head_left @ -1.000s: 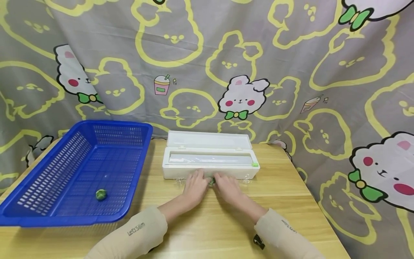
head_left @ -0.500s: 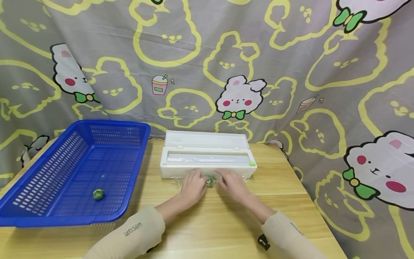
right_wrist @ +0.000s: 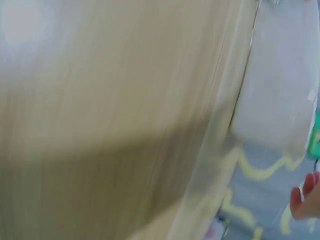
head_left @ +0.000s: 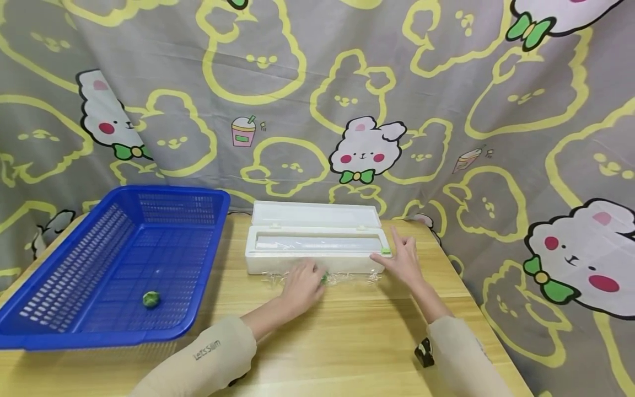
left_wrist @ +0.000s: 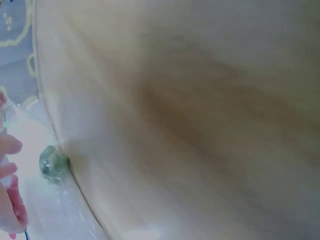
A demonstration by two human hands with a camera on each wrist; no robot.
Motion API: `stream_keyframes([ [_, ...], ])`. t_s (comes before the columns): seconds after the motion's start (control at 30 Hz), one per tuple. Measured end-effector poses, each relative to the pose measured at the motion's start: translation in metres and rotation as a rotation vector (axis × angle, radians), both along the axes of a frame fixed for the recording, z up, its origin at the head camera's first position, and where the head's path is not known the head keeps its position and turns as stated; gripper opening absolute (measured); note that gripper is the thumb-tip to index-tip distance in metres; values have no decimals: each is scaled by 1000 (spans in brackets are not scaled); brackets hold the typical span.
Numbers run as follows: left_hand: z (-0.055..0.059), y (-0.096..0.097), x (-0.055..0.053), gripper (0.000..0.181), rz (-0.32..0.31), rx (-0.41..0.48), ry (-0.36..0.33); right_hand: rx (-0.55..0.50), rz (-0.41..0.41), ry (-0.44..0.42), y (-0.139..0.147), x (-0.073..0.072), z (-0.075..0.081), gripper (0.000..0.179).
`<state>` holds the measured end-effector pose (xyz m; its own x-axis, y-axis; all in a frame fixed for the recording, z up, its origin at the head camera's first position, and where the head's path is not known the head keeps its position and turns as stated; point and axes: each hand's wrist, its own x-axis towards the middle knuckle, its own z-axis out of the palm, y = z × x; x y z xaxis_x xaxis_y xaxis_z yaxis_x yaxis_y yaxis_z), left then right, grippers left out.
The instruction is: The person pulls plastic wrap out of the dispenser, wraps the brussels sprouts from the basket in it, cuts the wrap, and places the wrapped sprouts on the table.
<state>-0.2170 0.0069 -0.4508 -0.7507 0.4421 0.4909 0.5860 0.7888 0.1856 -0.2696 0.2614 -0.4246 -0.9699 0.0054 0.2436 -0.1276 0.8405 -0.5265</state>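
A white cling film box (head_left: 317, 263) stands with its lid raised and a film roll (head_left: 317, 243) inside. Clear film (head_left: 347, 277) hangs crumpled along its front. A small green ball, like a Brussels sprout (left_wrist: 52, 165), lies at the box's front under shiny film. My left hand (head_left: 301, 286) is right beside it, fingers loosely bent; the left wrist view shows a gap between fingers and sprout. My right hand (head_left: 405, 263) is at the box's right end, index finger straight up, thumb over the rim by the green slide cutter (head_left: 386, 251).
On the left stands a blue perforated basket (head_left: 213, 259) with another green sprout (head_left: 151, 299) in it. A patterned curtain (head_left: 278, 99) hangs behind the wooden table (head_left: 337, 342). A dark strap piece (head_left: 424, 353) shows at the right sleeve.
My right hand has left the sprout and film and moved right to the box's end by the green cutter. My left hand has stayed beside the sprout, shifting slightly over it.
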Motion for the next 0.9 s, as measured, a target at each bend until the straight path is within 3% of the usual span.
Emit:
stream_keyframes([
  [0.1, 6, 14, -3, 41, -38, -19, 22, -24, 28, -95, 17, -6, -4, 89],
  [0.23, 11, 35, -9, 49, -69, -51, 33, -87, 70, -125, 26, -9, -11, 75],
  [0.5, 12, 68, -22, 63, -106, -214, 58, -60, 93, -55, 20, -11, -20, 71],
  [0.67, 15, 87, -31, 73, -148, -304, -3, -50, 85, 12, 18, -13, -22, 62],
  [0.9, 15, 117, -39, 79, -130, -406, -55, -25, 50, 16, 26, -10, -24, 57],
])
